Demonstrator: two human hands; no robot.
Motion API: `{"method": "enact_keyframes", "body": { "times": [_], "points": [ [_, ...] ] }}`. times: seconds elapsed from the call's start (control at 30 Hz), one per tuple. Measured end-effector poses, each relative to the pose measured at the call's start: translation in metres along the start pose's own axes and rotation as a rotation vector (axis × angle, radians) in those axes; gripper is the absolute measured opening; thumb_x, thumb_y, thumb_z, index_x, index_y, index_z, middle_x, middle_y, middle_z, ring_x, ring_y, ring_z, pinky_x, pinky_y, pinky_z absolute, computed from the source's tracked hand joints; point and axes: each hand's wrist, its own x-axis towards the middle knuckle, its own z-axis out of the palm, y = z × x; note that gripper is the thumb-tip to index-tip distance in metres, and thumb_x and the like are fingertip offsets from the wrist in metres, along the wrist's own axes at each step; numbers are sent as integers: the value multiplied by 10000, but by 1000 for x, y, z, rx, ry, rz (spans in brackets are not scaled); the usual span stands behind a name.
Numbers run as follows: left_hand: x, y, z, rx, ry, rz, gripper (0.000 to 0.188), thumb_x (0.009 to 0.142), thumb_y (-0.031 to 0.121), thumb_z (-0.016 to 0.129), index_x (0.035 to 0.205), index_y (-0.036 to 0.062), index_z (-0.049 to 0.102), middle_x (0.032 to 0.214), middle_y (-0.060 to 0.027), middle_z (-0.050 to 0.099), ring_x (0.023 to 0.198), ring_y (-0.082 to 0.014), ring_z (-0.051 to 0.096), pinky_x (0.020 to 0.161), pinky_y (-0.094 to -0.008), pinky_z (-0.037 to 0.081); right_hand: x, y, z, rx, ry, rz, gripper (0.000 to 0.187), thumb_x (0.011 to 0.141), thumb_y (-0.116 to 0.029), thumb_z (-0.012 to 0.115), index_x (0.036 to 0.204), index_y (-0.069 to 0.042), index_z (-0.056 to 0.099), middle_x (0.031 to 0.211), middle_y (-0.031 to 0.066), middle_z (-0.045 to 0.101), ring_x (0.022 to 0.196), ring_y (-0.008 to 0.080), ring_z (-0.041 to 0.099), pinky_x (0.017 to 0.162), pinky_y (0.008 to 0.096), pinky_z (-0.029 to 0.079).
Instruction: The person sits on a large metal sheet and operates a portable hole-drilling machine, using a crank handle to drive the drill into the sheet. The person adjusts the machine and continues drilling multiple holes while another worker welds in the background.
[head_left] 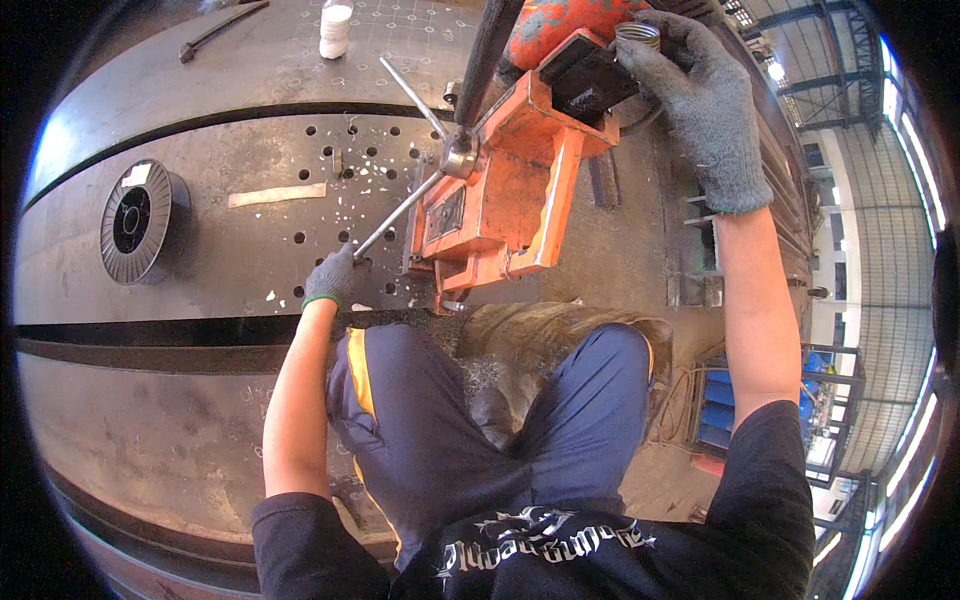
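1. Gripping the lower end of a handle rod (pixel 402 213), the gloved left hand (pixel 330 275) has its fingers curled closed around the metal. The rod runs up to a round hub (pixel 459 158) on the left flank of an orange machine (pixel 510 195).
2. The gloved right hand (pixel 705 110) is clamped on a ribbed metal piece (pixel 640 42), fingers and thumb around it, beside a black block (pixel 590 85) at the machine's far end.
3. The orange machine sits in front of the knees, at the right end of a steel plate (pixel 230 240) drilled with holes.
4. A slip of the ribbed metal piece seems possible: the glove looks bulky around something so small, and a loosened pinch could drop it beside the machine.
5. Should the left grip give way under load, the rod could swing; a second spoke (pixel 413 97) on the same hub would likely turn with it.
6. Glove fabric could catch on an edge if either hand strayed close to moving parts.
7. Writing: stylised white lettering (pixel 545 540) crosses the black shirt (pixel 700 560). A pale label (pixel 137 176) on the wire spool (pixel 140 225) is too small to read.
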Motion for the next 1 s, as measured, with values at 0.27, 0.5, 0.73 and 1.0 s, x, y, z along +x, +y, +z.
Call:
{"method": "enact_keyframes", "body": {
  "times": [0.27,0.5,0.73,1.0],
  "points": [
    [-4,-4,-4,-7,12,-7,534,1008,510,607,1365,113,612,1279,-268,713,1174,-487,700,992,-599,558,-1,-9,9,-132,16,3,271,981,-14,754,1231,43,665,1056,64,748,963,123,706,886,277,588],
    [0,-4,-4,-5,-3,14,526,1016,516,611,1360,118,618,1275,-259,715,1177,-480,701,995,-590,559,1,-4,8,-141,20,-16,279,972,-4,760,1230,52,669,1046,61,750,956,117,704,879,270,583],
    [-3,-5,-3,-14,17,42,520,1025,517,604,1352,113,615,1276,-258,715,1174,-477,703,988,-595,559,1,-7,10,-242,42,-33,267,950,32,761,1205,51,682,1022,56,753,954,117,704,878,273,583],
    [-5,-2,-5,-13,18,38,514,1021,518,589,1337,113,615,1264,-262,717,1159,-483,706,974,-598,561,0,-8,12,-227,39,-32,274,944,21,765,1203,63,686,1012,71,763,932,126,714,862,277,587]
  ]
}}
